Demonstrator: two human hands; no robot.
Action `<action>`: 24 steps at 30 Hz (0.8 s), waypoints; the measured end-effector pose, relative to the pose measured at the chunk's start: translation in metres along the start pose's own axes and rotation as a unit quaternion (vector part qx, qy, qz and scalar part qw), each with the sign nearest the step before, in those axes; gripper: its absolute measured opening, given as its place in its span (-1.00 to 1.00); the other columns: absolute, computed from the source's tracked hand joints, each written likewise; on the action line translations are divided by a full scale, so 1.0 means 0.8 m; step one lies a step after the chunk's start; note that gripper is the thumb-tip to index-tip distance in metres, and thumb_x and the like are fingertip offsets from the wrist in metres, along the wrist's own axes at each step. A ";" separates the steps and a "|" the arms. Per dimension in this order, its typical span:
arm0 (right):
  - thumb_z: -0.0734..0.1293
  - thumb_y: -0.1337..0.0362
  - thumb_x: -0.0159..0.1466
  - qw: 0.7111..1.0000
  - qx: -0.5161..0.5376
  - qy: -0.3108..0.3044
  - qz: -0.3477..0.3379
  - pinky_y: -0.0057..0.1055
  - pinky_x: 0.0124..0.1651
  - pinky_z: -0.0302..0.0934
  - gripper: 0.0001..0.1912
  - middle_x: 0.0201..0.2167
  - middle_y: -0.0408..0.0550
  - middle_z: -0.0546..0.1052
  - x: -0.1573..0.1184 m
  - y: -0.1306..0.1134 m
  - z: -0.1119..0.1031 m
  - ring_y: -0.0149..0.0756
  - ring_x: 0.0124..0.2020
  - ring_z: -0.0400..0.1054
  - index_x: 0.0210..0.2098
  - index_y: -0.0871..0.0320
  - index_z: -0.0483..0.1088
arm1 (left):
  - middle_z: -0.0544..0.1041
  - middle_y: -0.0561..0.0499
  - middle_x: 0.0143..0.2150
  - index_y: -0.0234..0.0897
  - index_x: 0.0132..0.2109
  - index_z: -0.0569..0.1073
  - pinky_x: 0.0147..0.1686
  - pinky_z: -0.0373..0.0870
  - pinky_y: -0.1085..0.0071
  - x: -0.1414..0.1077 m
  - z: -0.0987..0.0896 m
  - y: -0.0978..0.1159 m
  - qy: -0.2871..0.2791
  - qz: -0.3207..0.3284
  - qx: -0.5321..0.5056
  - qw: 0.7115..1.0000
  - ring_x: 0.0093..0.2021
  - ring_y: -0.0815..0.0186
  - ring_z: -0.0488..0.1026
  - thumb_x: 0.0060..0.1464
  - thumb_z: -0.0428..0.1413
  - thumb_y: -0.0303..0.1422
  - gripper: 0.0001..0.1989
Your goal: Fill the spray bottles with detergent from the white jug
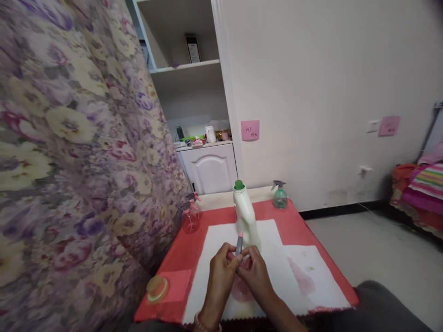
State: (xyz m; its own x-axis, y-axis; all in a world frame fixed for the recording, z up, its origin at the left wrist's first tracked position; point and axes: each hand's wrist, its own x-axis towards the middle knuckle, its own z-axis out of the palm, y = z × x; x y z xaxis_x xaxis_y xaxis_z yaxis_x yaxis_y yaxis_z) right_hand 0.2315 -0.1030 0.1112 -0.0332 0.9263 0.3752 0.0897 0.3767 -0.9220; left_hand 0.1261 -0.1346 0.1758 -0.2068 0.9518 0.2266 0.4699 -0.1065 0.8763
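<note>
My left hand (222, 267) and my right hand (255, 272) come together at the front middle of the table, fingers closed around the top of a spray bottle. Its grey spray head (239, 244) with a pink tip sticks up between my fingers, pointing away from me. Below my hands shows the clear pinkish body of the bottle (242, 290), partly covered by them. Just beyond stands a large pale-green jug (246, 216) with a green cap. My fingers hide the bottle's neck.
A white cloth (211, 272) lies on the red-covered table (180, 258), with a stained white sheet (311, 272) at right. A green spray bottle (280, 198) stands back right, pink spray bottles (190, 221) back left. A tape roll (157, 289) sits front left. A floral curtain (86, 161) borders the left side.
</note>
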 end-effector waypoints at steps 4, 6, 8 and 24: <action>0.37 0.27 0.15 0.996 0.026 -0.070 -0.052 -0.42 -0.26 0.24 -0.77 -0.29 -0.13 0.43 0.000 -0.002 -0.011 -0.29 -0.31 0.35 -0.17 0.09 0.46 | 0.26 0.21 -0.56 -0.24 -0.32 0.44 -0.46 0.19 0.49 0.003 0.000 -0.005 -0.007 -0.007 -0.007 1.000 -0.49 0.35 0.28 -0.04 0.14 -0.25 -0.84; 0.35 0.31 0.16 0.995 0.028 -0.079 -0.054 -0.42 -0.25 0.23 -0.84 -0.33 -0.14 0.44 0.001 -0.001 -0.014 -0.28 -0.31 0.36 -0.24 0.10 0.48 | 0.27 0.21 -0.56 -0.24 -0.34 0.43 -0.45 0.20 0.48 0.005 -0.001 -0.008 -0.006 -0.008 -0.008 1.000 -0.49 0.35 0.28 -0.05 0.15 -0.25 -0.84; 0.38 0.32 0.13 0.997 0.017 -0.064 -0.032 -0.44 -0.33 0.20 -0.92 -0.41 -0.19 0.40 0.002 0.001 -0.012 -0.31 -0.40 0.32 -0.34 0.12 0.46 | 0.27 0.21 -0.56 -0.24 -0.35 0.42 -0.45 0.19 0.48 0.006 -0.002 -0.008 -0.002 -0.007 -0.008 1.000 -0.48 0.35 0.28 -0.06 0.16 -0.25 -0.84; 0.42 0.14 0.12 1.000 -0.015 -0.017 0.011 -0.45 -0.44 0.12 -0.78 -0.47 -0.24 0.30 0.002 0.000 -0.001 -0.38 -0.54 0.20 -0.40 0.13 0.35 | 0.29 0.21 -0.57 -0.24 -0.37 0.42 -0.47 0.16 0.49 0.006 -0.002 -0.003 0.000 -0.018 -0.002 1.000 -0.50 0.35 0.28 -0.11 0.18 -0.23 -0.81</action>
State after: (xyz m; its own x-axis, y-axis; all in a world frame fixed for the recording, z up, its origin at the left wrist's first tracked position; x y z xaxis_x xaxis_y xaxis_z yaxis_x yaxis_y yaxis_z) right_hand 0.2323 -0.1017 0.1114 -0.0638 0.9344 0.3505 0.1203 0.3559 -0.9268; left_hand 0.1226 -0.1298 0.1753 -0.2235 0.9549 0.1954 0.4583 -0.0740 0.8857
